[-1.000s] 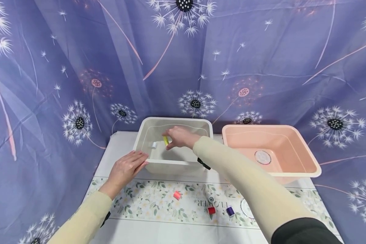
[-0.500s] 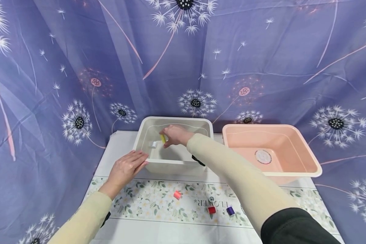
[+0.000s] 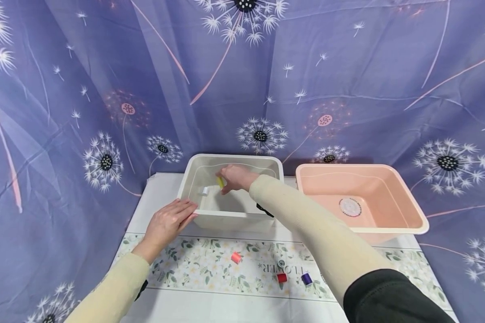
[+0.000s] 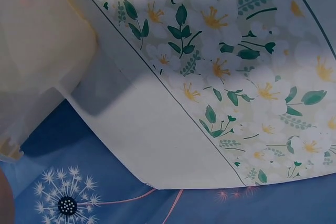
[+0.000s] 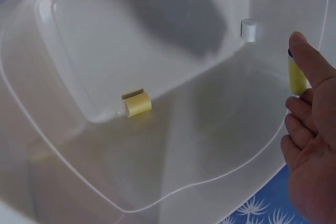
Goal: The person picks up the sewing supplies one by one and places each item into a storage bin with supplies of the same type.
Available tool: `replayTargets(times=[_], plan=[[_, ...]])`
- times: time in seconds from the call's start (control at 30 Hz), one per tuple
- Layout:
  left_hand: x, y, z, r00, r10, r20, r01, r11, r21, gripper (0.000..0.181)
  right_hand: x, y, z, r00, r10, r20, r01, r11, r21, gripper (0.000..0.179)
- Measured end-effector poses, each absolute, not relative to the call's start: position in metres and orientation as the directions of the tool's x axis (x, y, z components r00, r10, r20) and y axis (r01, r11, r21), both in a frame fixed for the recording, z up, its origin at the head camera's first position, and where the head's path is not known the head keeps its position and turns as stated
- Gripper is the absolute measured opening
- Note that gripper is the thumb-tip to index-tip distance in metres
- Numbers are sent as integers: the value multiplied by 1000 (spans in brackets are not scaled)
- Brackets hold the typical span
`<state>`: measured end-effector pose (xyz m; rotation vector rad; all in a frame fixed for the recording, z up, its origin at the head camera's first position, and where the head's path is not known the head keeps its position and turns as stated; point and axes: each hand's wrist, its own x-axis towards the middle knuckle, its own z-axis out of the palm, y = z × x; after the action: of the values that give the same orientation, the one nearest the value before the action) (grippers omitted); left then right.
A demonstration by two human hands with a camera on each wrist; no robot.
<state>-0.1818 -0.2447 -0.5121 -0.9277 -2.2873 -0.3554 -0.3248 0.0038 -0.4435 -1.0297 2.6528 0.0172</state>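
Note:
My right hand (image 3: 235, 177) reaches into the grey plastic bin (image 3: 230, 214) and pinches a yellow thread spool (image 5: 296, 75) between thumb and fingers, above the bin floor. A white thread spool (image 5: 248, 31) lies on the floor at the left end. Another yellow thread spool (image 5: 137, 103) appears in the right wrist view, by the bin wall; my right arm hides that spot in the head view. With fingers extended, my left hand (image 3: 169, 222) rests on the bin's front left rim. Little of it shows in the left wrist view.
A pink bin (image 3: 361, 231) stands to the right, with a round white bead-edged disc (image 3: 350, 207) inside. On the floral table covering lie coral (image 3: 236, 257), red (image 3: 282, 278) and purple (image 3: 306, 279) spools, plus a small grey round piece (image 3: 281, 263). Behind hangs a purple curtain (image 3: 210, 121).
My right hand shifted slightly left inside the grey bin, then slightly back right, still holding the yellow spool. My left hand stayed on the rim.

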Motion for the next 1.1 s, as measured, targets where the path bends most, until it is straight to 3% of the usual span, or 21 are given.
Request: replayTargets(times=[0.5,1.1], plan=[[-181,-244,-511,-539,527,657,701,713,3,68,-329,12,-437,-715,-643,-275,-649,756,-85,79],[-180,-244,-512,-532,524,666,705,709,6,66,-314,39,-413,-699,-682,-215,-654,731,-194,91]])
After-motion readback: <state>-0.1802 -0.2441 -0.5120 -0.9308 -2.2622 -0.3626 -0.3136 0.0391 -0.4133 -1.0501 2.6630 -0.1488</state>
